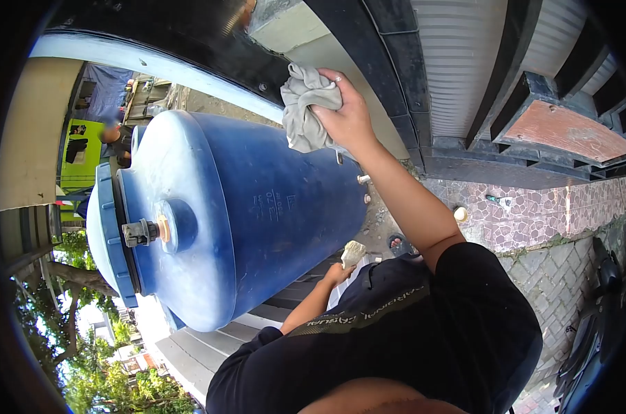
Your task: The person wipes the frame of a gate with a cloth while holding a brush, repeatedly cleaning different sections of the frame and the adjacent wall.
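Note:
My right hand (347,114) is stretched out and wrapped round a crumpled grey cloth (307,103). The cloth overlaps the edge of a black panel (189,62) with a pale strip (154,65) along it. Lower down, closer to my body, my left hand (337,274) is closed on a cream, rough-ended, brush-like thing (354,254). Beside both hands stands a large blue water tank (258,200), its ribbed lid (106,234) towards the left of the view. A grey valve fitting (142,233) sticks out near its top.
Black metal framing (403,69) borders the upper right. My sandalled foot (399,243) shows near the tank's base. A round cream object (461,214) and a small green item (494,199) lie on patterned tiles (527,221). A person (120,141) is in the background.

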A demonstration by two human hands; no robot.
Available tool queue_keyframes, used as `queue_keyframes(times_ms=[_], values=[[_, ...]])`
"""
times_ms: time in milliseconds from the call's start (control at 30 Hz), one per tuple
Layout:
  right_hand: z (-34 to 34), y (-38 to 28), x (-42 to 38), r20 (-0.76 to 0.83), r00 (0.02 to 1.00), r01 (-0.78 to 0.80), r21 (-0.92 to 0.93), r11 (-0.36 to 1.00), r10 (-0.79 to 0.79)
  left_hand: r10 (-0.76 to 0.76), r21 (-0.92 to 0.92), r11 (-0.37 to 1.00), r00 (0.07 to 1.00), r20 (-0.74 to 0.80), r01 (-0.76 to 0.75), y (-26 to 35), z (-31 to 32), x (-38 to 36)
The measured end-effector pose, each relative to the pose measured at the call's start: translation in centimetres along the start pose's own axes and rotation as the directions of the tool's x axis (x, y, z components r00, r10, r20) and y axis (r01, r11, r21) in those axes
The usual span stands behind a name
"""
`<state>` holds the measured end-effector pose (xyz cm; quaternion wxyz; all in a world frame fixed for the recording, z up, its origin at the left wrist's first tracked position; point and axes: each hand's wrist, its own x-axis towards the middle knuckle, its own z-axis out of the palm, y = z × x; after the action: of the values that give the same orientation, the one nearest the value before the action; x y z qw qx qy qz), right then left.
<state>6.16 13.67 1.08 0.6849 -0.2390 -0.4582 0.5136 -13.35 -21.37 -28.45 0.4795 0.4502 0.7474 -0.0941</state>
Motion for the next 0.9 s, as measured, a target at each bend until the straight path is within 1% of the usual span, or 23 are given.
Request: queue_keyframes(times_ms=[33,100,167,233,267,300,333,367,433,467,533,567,600,633,667,700,733,767,800,833,867,900], values=[[0.7,-0.2,0.9,0.006,1.0,0.01,0.005,1.0,-0.01,0.017,-0.076,0.997,1.0,0.001,-0.017,-1.3,1.0,0.5],[1.8,-0.5,1.8,-0.019,0.997,0.073,0.004,0.997,-0.073,-0.001,-0.097,0.995,1.0,0.009,0.002,-2.2,1.9,0.3],[2.6,-1.4,3.0,0.0,0.998,0.059,0.023,0.998,-0.059,-0.025,-0.12,0.992,0.999,0.02,0.027,-2.2,2.3,-0.6],[2.9,-0.9,4.1,0.019,0.999,0.049,0.039,0.998,-0.049,-0.056,-0.044,0.997,0.998,0.034,0.057,-1.9,2.3,-0.9],[2.9,-0.5,4.9,0.089,0.995,0.051,-0.029,0.998,-0.048,-0.057,-0.051,0.997,0.998,0.031,0.059,-1.7,2.5,-1.1],[2.8,-0.2,5.3,0.159,0.986,0.06,-0.096,0.994,-0.044,-0.051,-0.102,0.994,0.999,0.008,0.051,-1.5,2.6,-1.2],[2.4,-0.3,5.4,0.223,0.975,0.018,-0.101,0.995,0.005,-0.046,-0.152,0.987,0.999,-0.016,0.043,-1.5,2.9,-1.2],[2.0,0.1,5.2,0.228,0.974,0.017,-0.097,0.995,0.006,-0.049,-0.157,0.987,0.999,-0.019,0.046,-1.4,3.0,-1.1],[0.6,2.2,4.3,0.223,0.97,-0.028,-0.283,0.959,0.094,-0.058,-0.155,0.986,0.998,-0.004,0.057,-1.3,3.2,-1.0],[-0.4,4.0,3.5,0.203,0.969,-0.069,-0.325,0.943,0.141,-0.059,-0.155,0.986,0.998,-0.003,0.058,-0.9,2.9,-1.3],[-3.1,6.9,0.9,0.169,0.951,-0.173,-0.404,0.898,0.259,-0.04,-0.105,0.993,0.998,0.052,0.046,0.6,1.8,-1.6],[-4.8,10.6,-0.5,0.155,0.954,-0.178,-0.403,0.898,0.258,-0.041,-0.092,0.995,0.998,0.058,0.046,1.0,1.5,-1.1],[-6.5,15.2,-2.1,0.098,0.918,-0.304,-0.451,0.839,0.385,-0.022,-0.033,0.999,0.998,0.056,0.024,1.2,1.2,-0.8],[-7.9,17.5,-3.4,0.026,0.862,-0.432,-0.483,0.762,0.506,-0.007,0.033,0.999,0.998,0.063,0.005,1.0,0.8,-0.5],[-8.7,17.3,-4.4,-0.006,0.86,-0.455,-0.466,0.759,0.511,0.001,0.075,0.997,0.998,0.067,-0.006,1.2,0.2,0.0],[-9.3,17.2,-5.0,-0.012,0.853,-0.48,-0.411,0.775,0.523,-0.005,0.109,0.994,0.997,0.08,-0.004,1.6,-0.5,0.5],[-9.7,17.0,-5.5,-0.01,0.846,-0.5,-0.357,0.789,0.532,0.02,0.101,0.995,0.999,0.04,-0.024,2.7,-1.2,0.6],[-9.5,14.6,-5.9,-0.027,0.841,-0.516,-0.337,0.787,0.54,0.035,0.088,0.996,0.999,-0.001,-0.035,3.1,-1.5,0.3],[-9.0,10.2,-5.3,-0.055,0.821,-0.559,-0.276,0.782,0.568,0.022,0.105,0.994,1.0,0.006,-0.023,3.3,-1.8,0.5],[-8.4,7.7,-4.6,-0.079,0.803,-0.592,-0.216,0.777,0.59,0.058,0.062,0.996,0.998,-0.014,-0.057,3.5,-2.2,1.1],[-7.6,7.8,-4.0,-0.057,0.831,-0.554,-0.177,0.813,0.554,0.09,0.018,0.996,0.995,-0.036,-0.089,4.1,-2.7,1.3],[-6.0,7.7,-3.8,-0.083,0.838,-0.533,0.092,0.841,0.54,0.082,0.031,0.996,0.996,-0.033,-0.081,4.6,-3.1,1.5]])
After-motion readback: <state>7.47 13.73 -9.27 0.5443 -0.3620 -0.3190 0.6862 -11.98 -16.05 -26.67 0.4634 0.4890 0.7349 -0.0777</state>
